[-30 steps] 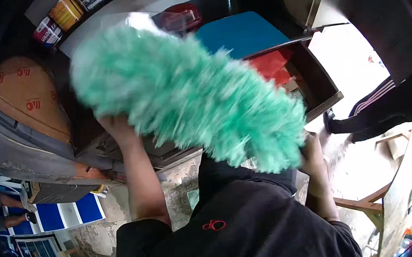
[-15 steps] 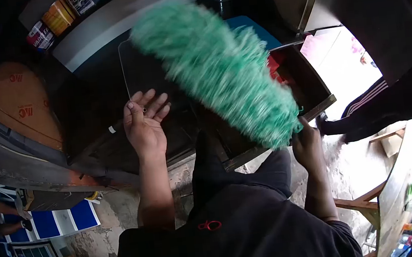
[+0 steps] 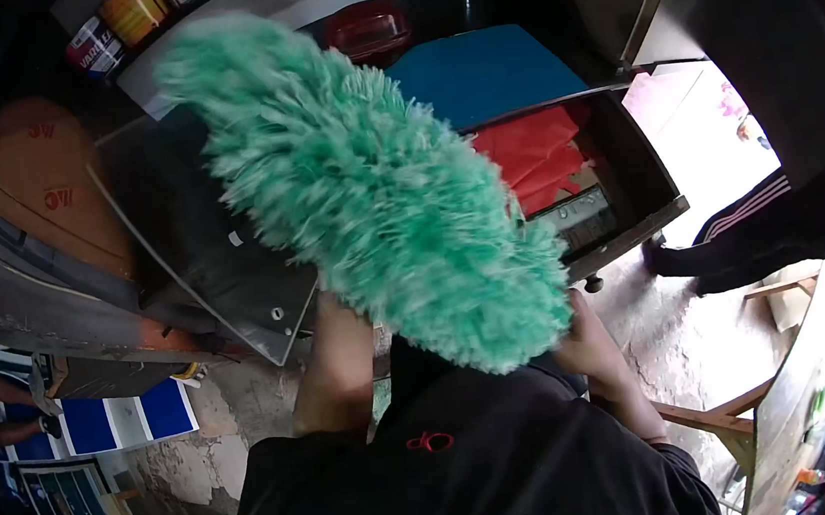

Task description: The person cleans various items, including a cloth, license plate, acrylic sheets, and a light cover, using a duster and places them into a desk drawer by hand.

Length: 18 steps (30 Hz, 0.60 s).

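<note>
While right hand (image 3: pixel 582 338) grips near end of green duster (image 3: pixel 366 197), left hand hides behind it, grip untellable; dusting seems underway, remaining clear sheet (image 3: pixel 213 268) unjudgeable.

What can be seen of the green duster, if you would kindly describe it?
The green duster is long and thick, with shaggy, soft-looking fibres, paler at the tips. It slants from upper left to lower right in view, partly covering the open drawer. The right hand holds its lower end; the handle is hidden. The left forearm passes behind it, so whether that hand touches it is unclear.
</note>
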Each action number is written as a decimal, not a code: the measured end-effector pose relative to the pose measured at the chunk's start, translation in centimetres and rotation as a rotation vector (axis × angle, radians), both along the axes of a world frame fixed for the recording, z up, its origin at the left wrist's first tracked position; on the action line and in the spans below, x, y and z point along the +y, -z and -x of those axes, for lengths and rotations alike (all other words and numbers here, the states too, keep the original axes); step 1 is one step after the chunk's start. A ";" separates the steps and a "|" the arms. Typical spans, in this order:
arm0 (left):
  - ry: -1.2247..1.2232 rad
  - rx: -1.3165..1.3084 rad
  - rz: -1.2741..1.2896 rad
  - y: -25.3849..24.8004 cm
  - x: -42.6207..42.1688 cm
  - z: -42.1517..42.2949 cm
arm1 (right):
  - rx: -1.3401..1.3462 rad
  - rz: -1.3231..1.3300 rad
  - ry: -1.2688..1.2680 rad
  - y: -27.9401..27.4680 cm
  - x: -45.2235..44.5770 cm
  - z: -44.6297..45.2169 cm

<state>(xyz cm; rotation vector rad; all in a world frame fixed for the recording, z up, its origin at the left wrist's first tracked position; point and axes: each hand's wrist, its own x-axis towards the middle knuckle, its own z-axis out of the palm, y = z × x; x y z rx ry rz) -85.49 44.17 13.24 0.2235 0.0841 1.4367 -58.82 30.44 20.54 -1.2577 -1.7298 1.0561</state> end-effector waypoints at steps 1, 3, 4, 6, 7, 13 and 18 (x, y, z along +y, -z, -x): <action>-0.078 0.119 -0.027 -4.8 -1.8 -1.6 | 0.085 0.007 -0.060 2.4 0.9 0.2; 0.087 -0.012 -0.446 -3.5 -0.9 0.2 | -0.001 0.089 -0.050 1.2 0.5 0.8; 0.028 -0.211 -0.111 -3.5 -0.5 -0.4 | -0.092 0.168 -0.021 0.1 0.2 1.0; 0.063 -0.346 -0.252 -2.3 0.6 -1.6 | -0.010 -0.048 -0.131 -1.1 -0.8 1.9; 0.112 -0.487 -0.389 -1.5 1.2 -2.3 | -0.297 -0.039 -0.237 -0.8 -0.9 1.2; 0.138 -0.527 -0.516 -3.3 5.0 -4.4 | -0.210 0.067 0.048 0.9 0.0 2.0; 0.002 -0.120 -0.245 -4.2 -0.8 -2.1 | -0.265 -0.257 -0.104 0.3 -1.6 0.9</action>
